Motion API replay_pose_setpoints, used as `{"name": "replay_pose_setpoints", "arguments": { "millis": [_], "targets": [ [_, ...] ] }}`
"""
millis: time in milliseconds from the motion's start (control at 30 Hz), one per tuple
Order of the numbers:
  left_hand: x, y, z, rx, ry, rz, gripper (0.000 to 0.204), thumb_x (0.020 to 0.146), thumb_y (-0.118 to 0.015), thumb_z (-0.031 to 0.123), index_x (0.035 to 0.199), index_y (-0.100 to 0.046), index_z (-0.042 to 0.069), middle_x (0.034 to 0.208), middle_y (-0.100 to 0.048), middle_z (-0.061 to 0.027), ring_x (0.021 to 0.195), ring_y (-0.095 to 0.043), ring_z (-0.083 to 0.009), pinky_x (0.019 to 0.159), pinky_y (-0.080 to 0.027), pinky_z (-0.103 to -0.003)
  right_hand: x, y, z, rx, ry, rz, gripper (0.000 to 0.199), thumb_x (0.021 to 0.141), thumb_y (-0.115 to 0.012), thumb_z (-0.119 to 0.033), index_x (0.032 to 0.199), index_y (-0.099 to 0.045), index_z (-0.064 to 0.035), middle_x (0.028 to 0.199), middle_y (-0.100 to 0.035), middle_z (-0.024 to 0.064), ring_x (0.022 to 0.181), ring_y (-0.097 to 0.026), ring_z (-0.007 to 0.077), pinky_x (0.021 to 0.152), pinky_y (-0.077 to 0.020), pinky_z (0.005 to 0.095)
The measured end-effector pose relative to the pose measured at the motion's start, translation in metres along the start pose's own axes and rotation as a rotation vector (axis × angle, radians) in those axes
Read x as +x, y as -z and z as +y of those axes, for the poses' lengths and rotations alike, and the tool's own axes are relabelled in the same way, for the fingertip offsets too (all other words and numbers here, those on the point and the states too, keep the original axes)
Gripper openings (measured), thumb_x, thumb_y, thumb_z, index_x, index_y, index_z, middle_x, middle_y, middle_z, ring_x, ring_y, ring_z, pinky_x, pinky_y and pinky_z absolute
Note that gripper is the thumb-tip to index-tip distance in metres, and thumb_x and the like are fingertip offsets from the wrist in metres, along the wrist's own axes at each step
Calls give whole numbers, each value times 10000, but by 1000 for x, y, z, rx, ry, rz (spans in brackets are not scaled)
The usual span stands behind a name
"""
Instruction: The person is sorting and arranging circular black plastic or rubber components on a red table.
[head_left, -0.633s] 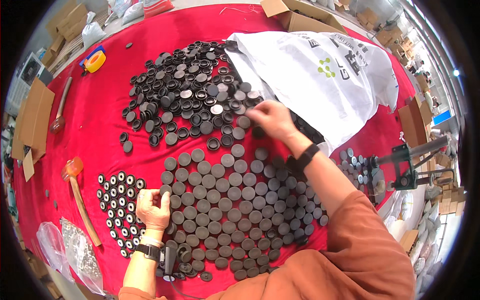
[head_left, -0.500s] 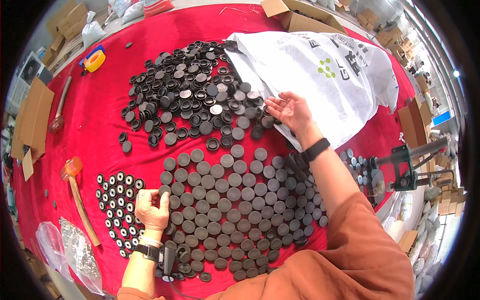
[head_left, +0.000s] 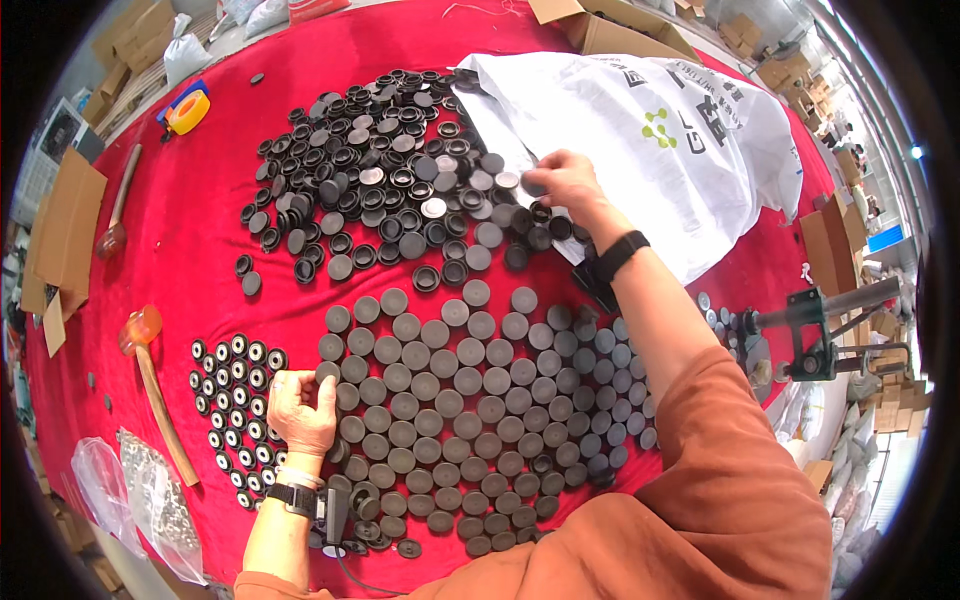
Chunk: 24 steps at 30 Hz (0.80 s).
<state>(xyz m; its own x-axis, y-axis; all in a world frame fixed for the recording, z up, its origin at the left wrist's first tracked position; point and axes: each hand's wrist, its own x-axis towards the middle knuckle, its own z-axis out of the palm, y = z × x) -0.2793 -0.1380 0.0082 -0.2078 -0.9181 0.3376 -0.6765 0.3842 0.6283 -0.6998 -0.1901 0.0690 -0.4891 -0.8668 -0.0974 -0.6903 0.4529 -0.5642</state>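
My right hand [head_left: 572, 188] has its fingers pinched on a dark round cap [head_left: 534, 184] at the right side of a heap of loose black caps [head_left: 350, 190], beside the white plastic bag [head_left: 620, 140]. My left hand [head_left: 303, 410] is closed, its fingers curled, between two groups of laid-out parts; whatever it may hold is hidden. Just beside its thumb is one grey-black cap [head_left: 327, 371]. Many flat caps [head_left: 437, 391] lie face up in close rows to its right. To its left stand black rings with pale centres [head_left: 238, 395].
A red cloth [head_left: 220, 290] covers the table. Two mallets [head_left: 150, 390] [head_left: 118, 210], yellow tape [head_left: 187, 113] and a clear bag of small parts [head_left: 160, 505] lie at left. A green metal press [head_left: 805, 335] stands at right. An open carton [head_left: 615, 35] sits at the back.
My right hand has gone from open, palm up, to pinching a cap at the heap's edge, moving slightly left and up. My left hand has stayed almost in place.
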Motion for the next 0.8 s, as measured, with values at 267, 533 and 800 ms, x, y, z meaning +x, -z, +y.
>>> {"name": "replay_pose_setpoints", "arguments": {
  "millis": [267, 533, 800],
  "targets": [
    [0, -2, 1, 7, -4, -8, 177, 700, -716, 149, 718, -561, 65, 654, -486, -15, 559, -481, -152, 510, -398, -282, -31, -14, 10, 277, 25, -65, 375, 741, -713, -291, 967, -616, -7, 713, -550, 63, 648, -577, 223, 637, -493, 317],
    [-1, -1, -1, 44, -35, 13, 184, 700, -718, 154, 719, -558, 65, 653, -482, -16, 570, -480, -162, 520, -396, -292, -72, -12, 22, 260, 107, -127, 337, 658, -600, -196, 938, -614, -8, 778, -632, 146, 739, -607, 241, 706, -479, 336],
    [-2, -2, -3, 45, 12, -12, 208, 699, -725, 184, 718, -553, 69, 662, -484, -12, 570, -478, -154, 517, -398, -287, -43, -31, -3, -137, 163, 45, 403, 685, -608, -297, 997, -636, -42, 965, -629, 235, 953, -589, 381, 848, -464, 440]
  ]
}}
